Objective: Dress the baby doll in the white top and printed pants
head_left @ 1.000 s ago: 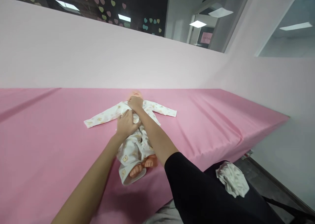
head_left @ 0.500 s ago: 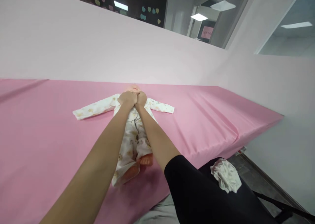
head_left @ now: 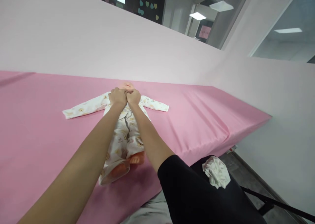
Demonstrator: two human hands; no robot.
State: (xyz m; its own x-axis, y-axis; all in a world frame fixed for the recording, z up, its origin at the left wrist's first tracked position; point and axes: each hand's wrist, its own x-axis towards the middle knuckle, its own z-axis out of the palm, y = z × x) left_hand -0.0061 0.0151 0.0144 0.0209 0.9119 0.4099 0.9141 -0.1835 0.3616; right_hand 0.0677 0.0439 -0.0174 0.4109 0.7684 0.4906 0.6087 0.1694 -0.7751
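Observation:
A baby doll [head_left: 127, 86] lies on its back, its head toward the wall. It wears a white baby outfit [head_left: 120, 139] with a small print; both sleeves stretch out sideways and the bare feet show at the leg ends. My left hand [head_left: 118, 96] is closed at the neckline, just below the doll's chin. Right beside it, touching it, my right hand [head_left: 134, 97] is closed at the same neckline. Their fingertips seem to pinch the cloth there, though the hands partly hide it. The front of the outfit hangs apart along a line down the middle.
The doll rests on a pink padded surface [head_left: 192, 119] against a white wall [head_left: 98, 47] with windows above. A crumpled white cloth [head_left: 216, 172] lies on something black at the lower right, beyond my right sleeve.
The view has shifted a little, so doll and hands appear slightly further left. Both hands stay together at the neckline, and more of the doll's mouth shows above them.

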